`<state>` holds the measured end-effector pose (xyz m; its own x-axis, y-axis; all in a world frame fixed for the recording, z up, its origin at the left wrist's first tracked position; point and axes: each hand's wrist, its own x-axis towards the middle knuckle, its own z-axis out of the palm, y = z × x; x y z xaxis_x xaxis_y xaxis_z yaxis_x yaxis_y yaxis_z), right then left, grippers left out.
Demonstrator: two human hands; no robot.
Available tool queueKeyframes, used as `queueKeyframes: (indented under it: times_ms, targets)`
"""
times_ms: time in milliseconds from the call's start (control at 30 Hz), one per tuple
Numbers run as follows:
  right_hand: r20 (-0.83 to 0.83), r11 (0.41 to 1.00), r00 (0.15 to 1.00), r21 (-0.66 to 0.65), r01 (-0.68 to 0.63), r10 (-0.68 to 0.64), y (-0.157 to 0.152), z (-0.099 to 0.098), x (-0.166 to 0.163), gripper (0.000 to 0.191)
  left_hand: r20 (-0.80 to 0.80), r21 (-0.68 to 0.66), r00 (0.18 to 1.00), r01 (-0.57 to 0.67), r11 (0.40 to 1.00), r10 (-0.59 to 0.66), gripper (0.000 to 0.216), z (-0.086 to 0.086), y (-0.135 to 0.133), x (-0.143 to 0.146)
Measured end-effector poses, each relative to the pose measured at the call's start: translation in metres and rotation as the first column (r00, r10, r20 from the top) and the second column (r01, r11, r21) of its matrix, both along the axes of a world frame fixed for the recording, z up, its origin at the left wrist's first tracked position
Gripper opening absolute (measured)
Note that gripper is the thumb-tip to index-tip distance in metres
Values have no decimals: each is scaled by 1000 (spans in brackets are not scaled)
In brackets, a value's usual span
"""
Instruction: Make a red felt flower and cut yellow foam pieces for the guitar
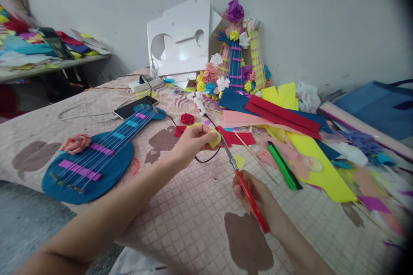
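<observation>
My left hand [193, 139] pinches a small yellow foam piece [214, 139] above the table. My right hand [258, 197] grips red-handled scissors [245, 187], whose blades reach up to the yellow piece. A small yellow scrap [239, 161] lies on the cloth just below the blades. A blue foam guitar [97, 159] with purple strips and a pink rose [76, 142] lies to the left of my left arm.
Red, pink, yellow and blue foam sheets [277, 114] pile up at the right, with a green cutter [284, 165] on them. A glue gun [199, 103], phone [134, 107], power strip [143, 84] and flowered guitars [237, 58] stand behind. White cutout board [179, 41] leans on the wall.
</observation>
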<state>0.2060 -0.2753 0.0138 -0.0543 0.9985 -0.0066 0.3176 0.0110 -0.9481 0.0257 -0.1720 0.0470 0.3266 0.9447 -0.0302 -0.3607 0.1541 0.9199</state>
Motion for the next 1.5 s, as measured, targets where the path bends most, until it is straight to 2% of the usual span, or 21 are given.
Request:
queueKeyframes:
  times_ms: [100,167,300,467,667,867,933,1000,1067,1133,1200,1300,1400,1433,1500]
  targets:
    - [-52,995,999,-99,-13,8,2,2,1,30,8,-7,1000,7,1000,-7,22,-1,-2,1]
    - [-73,993,997,-120,-3,-6,2,6,1,29,5,-19,999,43,999,-43,23,-2,-7,4]
    - [-109,994,988,-10,105,-106,1,12,-3,29,-32,-58,994,99,993,-101,24,-8,-24,17]
    - [-92,976,977,81,200,-193,1,11,-6,27,-48,-55,988,142,988,-145,23,-13,-44,30]
    - [-85,967,975,136,216,-206,2,10,-5,19,-65,-55,982,177,983,-180,23,-18,-47,33]
    - [-166,967,959,71,243,-229,2,2,0,20,-187,4,971,150,989,-146,25,-21,-30,26]
    - [-186,966,951,36,256,-245,3,-1,2,20,-279,92,956,118,989,-89,26,-22,-12,17]
    - [-196,966,949,27,256,-246,3,-3,3,20,-388,217,921,65,974,25,24,-26,13,5]
    - [-194,969,953,34,245,-235,3,-3,4,20,-518,352,837,20,936,177,19,-32,37,-6]
    - [-191,971,955,28,237,-228,3,-2,3,20,-663,483,665,28,875,344,14,-39,57,-14]
    - [-190,973,955,8,232,-226,3,0,3,21,-695,521,595,29,853,404,10,-44,68,-19]
    - [-189,972,955,4,235,-230,5,3,6,22,-704,584,514,28,811,490,7,-44,71,-22]
    - [-206,960,945,62,272,-254,10,4,15,22,-646,739,392,109,665,654,18,-38,61,-18]
    - [-215,953,939,82,291,-269,12,4,18,22,-613,780,377,153,607,694,20,-36,56,-14]
    - [-233,936,924,109,335,-303,16,4,24,22,-573,816,434,221,534,696,18,-36,41,-3]
